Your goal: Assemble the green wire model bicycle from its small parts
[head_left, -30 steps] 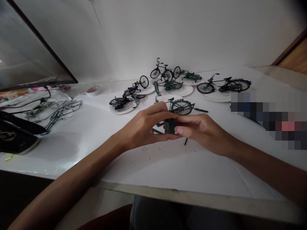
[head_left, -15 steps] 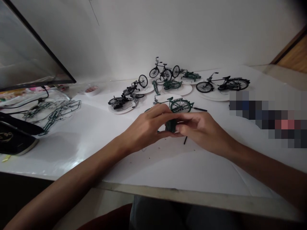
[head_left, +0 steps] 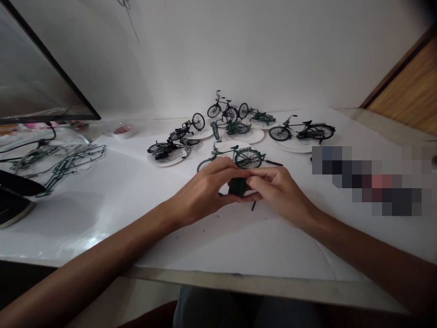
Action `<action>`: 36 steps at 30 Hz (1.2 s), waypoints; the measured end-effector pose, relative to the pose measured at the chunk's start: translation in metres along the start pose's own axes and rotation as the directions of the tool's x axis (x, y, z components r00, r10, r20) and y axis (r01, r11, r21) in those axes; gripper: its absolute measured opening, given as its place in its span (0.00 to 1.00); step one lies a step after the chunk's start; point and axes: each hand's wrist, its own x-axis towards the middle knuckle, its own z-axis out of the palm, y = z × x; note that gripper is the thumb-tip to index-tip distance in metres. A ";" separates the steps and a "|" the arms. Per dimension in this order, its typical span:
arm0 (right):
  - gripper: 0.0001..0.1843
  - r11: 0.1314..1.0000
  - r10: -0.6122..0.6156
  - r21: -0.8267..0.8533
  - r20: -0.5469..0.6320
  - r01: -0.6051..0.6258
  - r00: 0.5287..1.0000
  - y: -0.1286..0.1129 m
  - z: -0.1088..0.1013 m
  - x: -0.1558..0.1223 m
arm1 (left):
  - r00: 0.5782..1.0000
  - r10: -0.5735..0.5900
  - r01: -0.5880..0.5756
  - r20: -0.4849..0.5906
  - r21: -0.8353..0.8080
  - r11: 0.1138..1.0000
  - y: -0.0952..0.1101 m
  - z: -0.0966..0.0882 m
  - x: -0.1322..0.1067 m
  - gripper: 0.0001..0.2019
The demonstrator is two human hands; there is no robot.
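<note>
My left hand (head_left: pixel 201 193) and my right hand (head_left: pixel 276 193) meet at the middle of the white table, pinching a small dark green plastic part (head_left: pixel 237 187) between their fingers. Just behind them, a green model bicycle (head_left: pixel 247 159) rests on a white paper plate (head_left: pixel 232 146), its front wheel partly hidden by my left hand. I cannot tell whether the held part is joined to this bicycle. A short black rod (head_left: pixel 253 206) lies on the table below my fingers, and another black rod (head_left: pixel 274 162) lies beyond my right hand.
Several finished and partial model bicycles (head_left: pixel 227 110) stand on paper plates at the back. Green plastic sprue frames (head_left: pixel 73 164) lie at the left, below a monitor (head_left: pixel 34 68). A tape roll (head_left: pixel 123 132) sits near the wall. A pixelated patch (head_left: pixel 368 180) covers the right.
The whole scene has shifted down and left in view as my head moved. Both hands still hold the green part, with the fingers closed more tightly around it than one second ago.
</note>
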 end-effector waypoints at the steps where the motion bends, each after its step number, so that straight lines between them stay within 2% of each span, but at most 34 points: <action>1: 0.13 1.000 0.017 0.010 0.004 -0.017 1.000 0.000 0.000 0.000 | 1.000 -0.024 0.024 0.008 -0.009 1.000 -0.001 0.001 0.000 0.20; 10: 0.12 0.995 0.027 -0.101 0.132 -0.014 0.991 -0.004 -0.005 0.000 | 0.983 -0.183 0.182 -0.016 -0.066 0.981 0.005 0.004 0.004 0.20; 15: 0.11 0.988 0.047 -0.153 0.198 -0.017 0.979 -0.007 -0.010 0.000 | 0.983 -0.183 0.183 -0.012 -0.013 0.983 0.009 0.007 0.003 0.19; 22: 0.19 0.995 0.091 -0.056 0.358 -0.076 0.929 -0.017 -0.015 0.000 | 0.980 -0.193 0.194 -0.042 0.034 0.980 0.009 0.005 0.002 0.19; 26: 0.22 0.987 0.140 0.024 0.352 -0.159 0.925 -0.014 -0.013 0.001 | 0.980 -0.196 0.197 -0.022 0.045 0.979 0.008 -0.001 0.004 0.19; 31: 0.17 0.986 0.052 0.128 0.363 -0.105 0.930 -0.011 -0.013 0.002 | 0.980 -0.193 0.194 -0.053 0.021 0.981 0.012 -0.010 0.007 0.17; 36: 0.20 0.993 0.056 0.072 0.376 -0.089 0.925 -0.011 -0.015 0.003 | 0.982 -0.182 0.183 -0.055 0.009 0.983 0.011 -0.013 0.006 0.18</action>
